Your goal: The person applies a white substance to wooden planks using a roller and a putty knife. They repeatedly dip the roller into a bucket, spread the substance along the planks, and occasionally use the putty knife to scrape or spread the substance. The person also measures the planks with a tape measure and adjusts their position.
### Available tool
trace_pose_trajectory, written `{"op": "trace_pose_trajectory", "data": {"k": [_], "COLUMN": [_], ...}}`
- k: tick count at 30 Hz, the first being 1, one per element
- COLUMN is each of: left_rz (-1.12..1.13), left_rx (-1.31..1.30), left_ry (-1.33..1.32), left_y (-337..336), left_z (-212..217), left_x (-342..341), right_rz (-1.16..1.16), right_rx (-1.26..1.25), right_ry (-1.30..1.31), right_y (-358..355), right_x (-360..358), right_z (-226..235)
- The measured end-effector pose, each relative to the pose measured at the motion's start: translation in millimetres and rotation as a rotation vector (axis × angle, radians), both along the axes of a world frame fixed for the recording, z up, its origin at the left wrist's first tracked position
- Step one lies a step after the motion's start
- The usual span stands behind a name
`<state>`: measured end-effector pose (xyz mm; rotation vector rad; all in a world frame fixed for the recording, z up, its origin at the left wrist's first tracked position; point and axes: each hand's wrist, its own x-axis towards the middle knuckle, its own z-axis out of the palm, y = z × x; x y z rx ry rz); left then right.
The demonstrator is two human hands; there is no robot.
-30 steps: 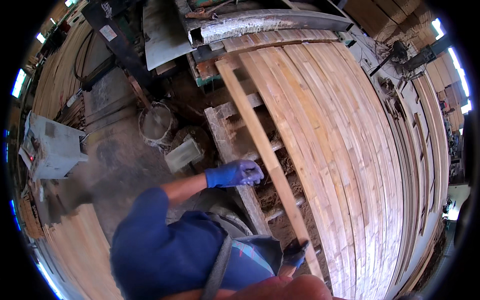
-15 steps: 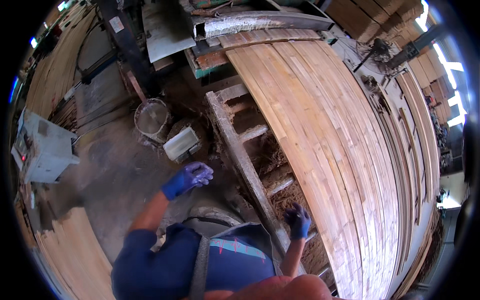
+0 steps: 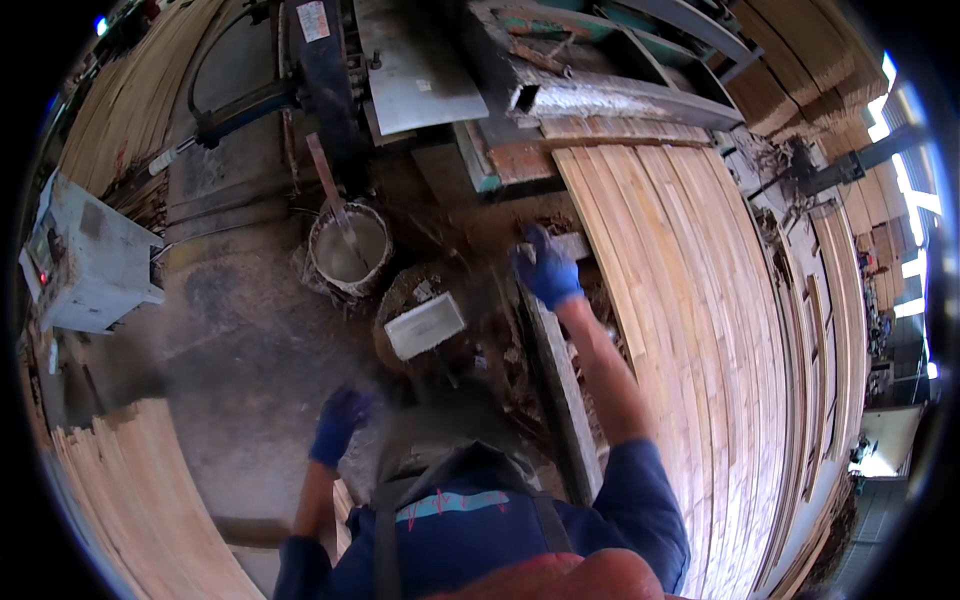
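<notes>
At the far left a grey box (image 3: 85, 255) is standing on the dusty floor (image 3: 250, 340), and below it a stack of pale boards (image 3: 140, 500) is fanning out toward the lower left edge. A round bucket (image 3: 345, 255) with a stick leaning in it is sitting near the middle of the floor, and a small white block (image 3: 425, 325) is lying just beside it to the right.

The left hand (image 3: 340, 420), in a blue glove, is hanging low over the floor near the body, forearm rising from the lower edge. It is blurred; the fingers seem loosely curled, and it appears to be holding nothing, though I cannot tell for sure.

The right hand (image 3: 545, 268), also gloved in blue, is reaching forward on a nearly straight arm to the far end of a dark rail (image 3: 560, 400) at the left edge of the plank bed (image 3: 700, 330). Its fingers are bending down toward that end and the nearest plank; whether they are gripping anything I cannot tell.

As a judgement, the bed is looking well filled: long planks are lying side by side across to its right edge. By the rail the frame is showing open, so the near-left side seems still to be laid, and no plank is in hand.
</notes>
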<state>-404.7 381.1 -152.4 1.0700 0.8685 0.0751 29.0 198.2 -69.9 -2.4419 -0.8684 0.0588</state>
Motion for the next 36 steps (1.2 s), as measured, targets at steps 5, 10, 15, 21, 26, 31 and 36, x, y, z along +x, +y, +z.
{"op": "trace_pose_trajectory", "data": {"k": [5,10,15,21,26,31,36], "left_rz": [0.214,0.482,0.477,0.375,0.255,0.139,-0.443], "left_rx": [0.064,-0.120,-0.206,-0.107,0.008,0.086,0.736], "left_ry": [0.239,0.413,0.573,0.503,0.439,0.384,0.201], "left_y": [7.4,-26.6,-44.3,-12.8,5.7,21.1,78.2], "left_z": [18.6,32.0,30.4,58.1,74.7,69.3,69.1], "left_x": [-18.8,-38.4,-33.2,23.4,56.6,68.0,99.5], "right_rz": [-0.124,-0.150,-0.095,-0.087,0.080,0.107,0.103], "right_rx": [-0.334,-0.610,-0.603,-0.096,-0.098,0.021,-0.398], "right_ry": [-0.154,-0.110,-0.342,-0.295,-0.261,-0.341,-0.242], "right_y": [114.1,187.6,185.7,189.2,204.4,193.0,114.2], "right_x": [167.4,219.9,231.5,301.9,317.2,277.2,208.7], "right_z": [-8.5,-3.9,-59.9,-66.2,-76.1,-58.6,-29.6]}}
